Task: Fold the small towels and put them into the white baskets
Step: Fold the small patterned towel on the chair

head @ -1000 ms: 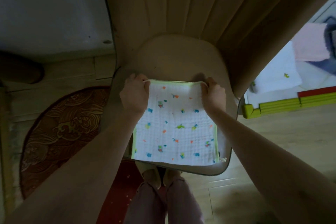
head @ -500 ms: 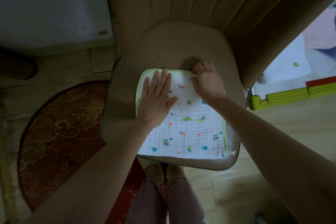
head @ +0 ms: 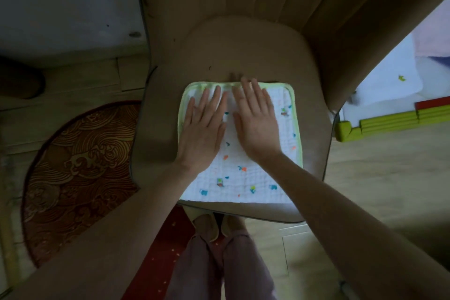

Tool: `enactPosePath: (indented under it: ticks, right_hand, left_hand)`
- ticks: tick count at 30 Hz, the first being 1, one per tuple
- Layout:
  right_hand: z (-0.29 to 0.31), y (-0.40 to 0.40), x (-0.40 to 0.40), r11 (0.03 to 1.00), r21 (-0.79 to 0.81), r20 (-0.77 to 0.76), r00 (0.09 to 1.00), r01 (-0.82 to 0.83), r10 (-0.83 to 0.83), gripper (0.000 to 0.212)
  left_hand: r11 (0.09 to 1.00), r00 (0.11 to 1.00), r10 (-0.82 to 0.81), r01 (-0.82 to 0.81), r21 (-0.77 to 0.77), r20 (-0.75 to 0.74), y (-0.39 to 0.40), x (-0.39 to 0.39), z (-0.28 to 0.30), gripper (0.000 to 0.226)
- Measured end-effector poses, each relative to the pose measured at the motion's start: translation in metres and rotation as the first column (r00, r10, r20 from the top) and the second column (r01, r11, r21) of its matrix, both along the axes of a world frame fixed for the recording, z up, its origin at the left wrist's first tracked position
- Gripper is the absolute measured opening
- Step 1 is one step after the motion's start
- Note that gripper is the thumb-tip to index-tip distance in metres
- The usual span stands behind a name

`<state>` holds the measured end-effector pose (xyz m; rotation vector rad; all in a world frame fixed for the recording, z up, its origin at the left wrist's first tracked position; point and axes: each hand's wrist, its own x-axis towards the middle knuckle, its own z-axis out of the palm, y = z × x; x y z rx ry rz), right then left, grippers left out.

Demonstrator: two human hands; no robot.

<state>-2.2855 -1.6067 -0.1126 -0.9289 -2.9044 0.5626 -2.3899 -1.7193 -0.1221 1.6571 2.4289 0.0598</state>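
Clearly, you did well to press your flat, open left hand (head: 203,126) and right hand (head: 255,120) near the far edge of the white green-trimmed printed muslin towel (head: 243,168), smoothing it on the beige padded chair seat (head: 165,114) so creases would hardly spoil the fold.

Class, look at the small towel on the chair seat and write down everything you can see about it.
The small towel is a white, roughly square cloth with a crinkled, gauze-like weave, scattered blue, orange and green printed shapes, and pale green binding along its far and side edges. It lies flat on the beige chair seat, towards the seat's near edge. The left hand and right hand both rest palm down on its far half, fingers straight and spread, side by side. Whether it is already folded cannot be told.
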Motion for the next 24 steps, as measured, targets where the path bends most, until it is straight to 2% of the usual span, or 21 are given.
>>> enactPosePath:
  ticks: [2, 4, 8, 10, 13, 16, 19, 22, 24]
  right_hand:
    - [-0.012, -0.003, 0.004, 0.998, -0.039, 0.103, 0.993, -0.054, 0.058, 0.052]
    - [-0.022, 0.008, 0.015, 0.999, 0.002, 0.177, 0.983, -0.049, 0.048, 0.056]
    - [-0.024, 0.039, 0.051, 0.977, 0.065, 0.21, 0.954, 0.204, -0.213, 0.058]
    - [-0.017, 0.042, 0.061, 0.963, 0.073, 0.215, 0.939, 0.259, -0.268, 0.059]
    - [-0.005, 0.017, 0.056, 0.97, 0.067, 0.143, 0.96, 0.232, -0.24, 0.06]
    - [-0.002, -0.034, 0.043, 0.986, 0.002, 0.1, 0.981, 0.167, -0.167, 0.058]
    - [-0.012, -0.065, 0.042, 0.994, -0.016, 0.158, 0.982, 0.107, -0.103, 0.057]
    - [-0.026, -0.054, 0.064, 0.996, 0.057, 0.202, 0.977, 0.062, -0.073, 0.06]
    - [-0.028, -0.041, 0.086, 0.989, 0.099, 0.211, 0.969, 0.106, -0.125, 0.061]
  left_hand:
    - [0.998, 1.0, 0.008, -0.01, -0.066, -0.028, -0.002, -0.006, -0.007, 0.058]
    - [0.994, 0.997, 0.078, -0.08, -0.072, -0.03, 0.006, -0.018, -0.013, 0.061]
    - [0.99, 0.992, 0.127, -0.129, -0.055, -0.027, 0.031, -0.036, -0.009, 0.064]
    - [0.988, 0.989, 0.149, -0.15, -0.037, -0.018, 0.033, -0.037, -0.004, 0.065]
    - [0.992, 0.994, 0.112, -0.112, 0.051, -0.001, 0.013, -0.019, 0.006, 0.06]
    - [1.0, 0.999, 0.019, -0.02, 0.022, 0.043, -0.023, 0.015, 0.007, 0.057]
    - [0.995, 1.0, 0.004, -0.001, -0.104, 0.028, -0.049, 0.02, -0.001, 0.059]
    - [0.994, 0.998, -0.059, 0.06, -0.09, 0.012, -0.063, 0.004, -0.008, 0.066]
    - [0.993, 0.997, -0.078, 0.079, -0.091, 0.021, -0.071, -0.005, -0.01, 0.071]
